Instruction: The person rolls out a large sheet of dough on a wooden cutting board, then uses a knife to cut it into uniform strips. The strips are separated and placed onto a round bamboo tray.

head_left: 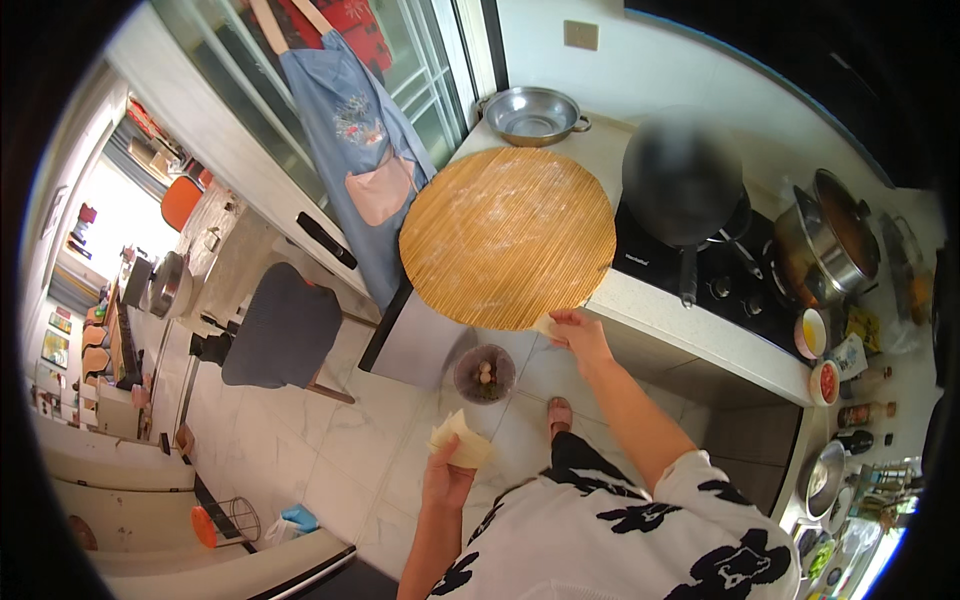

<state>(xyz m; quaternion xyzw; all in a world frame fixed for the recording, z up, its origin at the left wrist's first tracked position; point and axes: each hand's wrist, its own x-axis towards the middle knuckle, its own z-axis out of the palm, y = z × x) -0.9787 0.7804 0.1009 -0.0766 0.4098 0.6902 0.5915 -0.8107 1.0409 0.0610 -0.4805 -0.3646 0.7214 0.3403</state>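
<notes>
My left hand (pixel 448 474) holds a small stack of pale, thin dough wrappers (pixel 461 442) above the floor. At the near edge of a round slatted tray (pixel 510 236), my right hand (pixel 579 337) pinches one pale wrapper (pixel 546 324) between thumb and fingers. White flour dusts the tray, which rests on the counter's corner and juts past its edge. Whether the pinched wrapper touches the tray, I cannot tell.
Behind the tray stands a steel pan (pixel 534 114). To its right, a gas hob (pixel 697 262) carries a dark pan and a steel pot (pixel 829 236). An open bin (pixel 485 375) stands below on the floor. A blue apron (pixel 352 135) hangs left, near a draped chair (pixel 285 330).
</notes>
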